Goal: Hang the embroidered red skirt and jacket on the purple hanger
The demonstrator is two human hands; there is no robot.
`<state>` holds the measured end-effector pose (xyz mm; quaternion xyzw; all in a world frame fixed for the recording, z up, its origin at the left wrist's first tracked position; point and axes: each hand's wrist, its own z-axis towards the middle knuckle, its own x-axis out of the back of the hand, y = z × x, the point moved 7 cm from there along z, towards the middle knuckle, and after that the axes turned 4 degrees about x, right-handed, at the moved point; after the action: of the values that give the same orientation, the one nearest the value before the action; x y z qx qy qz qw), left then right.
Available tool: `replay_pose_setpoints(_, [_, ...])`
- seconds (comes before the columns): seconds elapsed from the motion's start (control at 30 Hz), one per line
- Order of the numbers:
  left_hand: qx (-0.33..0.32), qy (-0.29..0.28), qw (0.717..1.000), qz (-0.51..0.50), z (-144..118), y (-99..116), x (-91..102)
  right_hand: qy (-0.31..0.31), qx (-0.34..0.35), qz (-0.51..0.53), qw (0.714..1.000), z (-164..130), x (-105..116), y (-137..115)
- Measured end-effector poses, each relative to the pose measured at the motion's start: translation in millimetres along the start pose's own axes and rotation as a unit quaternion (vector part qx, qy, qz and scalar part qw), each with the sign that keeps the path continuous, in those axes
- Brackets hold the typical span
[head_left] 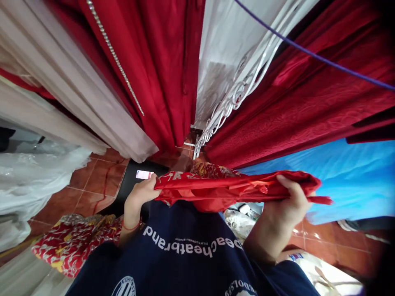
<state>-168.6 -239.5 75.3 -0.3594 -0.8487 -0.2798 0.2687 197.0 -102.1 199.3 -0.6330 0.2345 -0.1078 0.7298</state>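
A bunched red satin cloth with gold print (222, 187) was stretched flat between both hands, held out in front of the person's navy printed T-shirt (185, 255), at about chest height above the terracotta tiled floor (92, 181). The left hand (140, 197) pinched the cloth's near end, fingers closed over the edge; the right hand (288, 205) gripped the other end, fingers wrapped round a thick gathered wad, with a short tail sticking out past it. Step in hand looked like a fold or a straightening — cloth pulled taut lengthwise, layers already doubled. Next move likely called for bringing the two ends together without losing the edges, since satin slips. A red floral patterned fabric (70, 242) lay low at left beside white plastic sheeting (33, 176). Behind hung dark red curtains (160, 61) — a blue tarp (348, 176) sat at right.
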Motion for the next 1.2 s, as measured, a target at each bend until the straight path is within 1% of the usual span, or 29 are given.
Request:
replay_pose_setpoints(0.03, [0.006,-0.003,1.000,0.012,4,8,2.5,0.006,0.020,0.021,1.000,6,1,-10])
replay_pose_setpoints(0.07, [0.009,-0.003,1.000,0.002,10,15,4.3,0.010,0.036,0.037,0.999,12,2,-18])
replay_pose_setpoints(0.13, [-0.008,-0.005,0.998,-0.064,24,32,5.9,0.000,0.046,0.052,0.998,26,2,-26])
replay_pose_setpoints(0.2, [-0.054,-0.009,0.989,-0.140,41,53,8.2,-0.008,0.042,0.053,0.998,42,4,-24])
replay_pose_setpoints(0.23, [-0.086,-0.004,0.980,-0.177,50,65,11.8,-0.011,0.038,0.050,0.998,51,6,-22])
replay_pose_setpoints(0.27, [-0.114,0.013,0.968,-0.223,58,78,18.5,-0.016,0.032,0.046,0.998,59,7,-19])
replay_pose_setpoints(0.3, [-0.133,0.043,0.949,-0.282,66,90,28.0,-0.024,0.025,0.041,0.999,68,8,-15])
replay_pose_setpoints(0.33, [-0.142,0.081,0.920,-0.357,73,100,39.6,-0.042,0.020,0.037,0.998,76,7,-13])
replay_pose_setpoints(0.37, [-0.142,0.123,0.879,-0.439,78,109,52.1,-0.070,0.017,0.036,0.997,85,5,-11])
replay_pose_setpoints(0.43, [-0.127,0.200,0.778,-0.582,87,126,75.0,-0.141,0.023,0.036,0.989,103,-1,-11])
replay_pose_setpoints(0.47, [-0.122,0.229,0.736,-0.625,89,136,85.8,-0.175,0.028,0.028,0.984,113,-5,-12])
replay_pose_setpoints(0.5, [-0.128,0.251,0.701,-0.655,91,148,97.2,-0.196,0.036,0.012,0.980,125,-7,-13])
replay_pose_setpoints(0.53, [-0.142,0.274,0.676,-0.670,91,161,110.0,-0.199,0.048,-0.014,0.979,138,-7,-14])
replay_pose_setpoints(0.57, [-0.163,0.298,0.662,-0.668,90,175,124.3,-0.185,0.062,-0.049,0.979,153,-5,-16])
replay_pose_setpoints(0.6, [-0.191,0.325,0.661,-0.649,88,189,139.7,-0.163,0.079,-0.089,0.979,168,-2,-18])
replay_pose_setpoints(0.63, [-0.219,0.354,0.672,-0.612,84,203,155.3,-0.137,0.099,-0.127,0.977,182,1,-21])
replay_pose_setpoints(0.7, [-0.257,0.418,0.718,-0.493,76,230,184.2,-0.098,0.146,-0.191,0.966,205,7,-29])
replay_pose_setpoints(0.77, [-0.259,0.467,0.770,-0.350,68,253,207.1,-0.093,0.188,-0.249,0.946,222,12,-33])
replay_pose_setpoints(0.83, [-0.247,0.477,0.812,-0.228,64,272,224.5,-0.104,0.206,-0.300,0.925,237,19,-31])
replay_pose_setpoints(0.93, [-0.218,0.458,0.857,-0.086,59,288,245.5,-0.159,0.187,-0.332,0.911,259,28,-17])
replay_pose_setpoints(1.0, [-0.197,0.446,0.873,-0.009,55,292,258.5,-0.200,0.181,-0.345,0.899,270,29,-10])
replay_pose_setpoints(1.03, [-0.192,0.441,0.877,0.015,54,292,264.8,-0.203,0.187,-0.363,0.890,274,29,-9])
replay_pose_setpoints(1.1, [-0.211,0.431,0.877,0.018,54,291,276.7,-0.168,0.211,-0.406,0.873,276,29,-12])
replay_pose_setpoints(1.2, [-0.276,0.423,0.862,-0.051,63,290,291.8,-0.087,0.259,-0.432,0.859,267,24,-26])
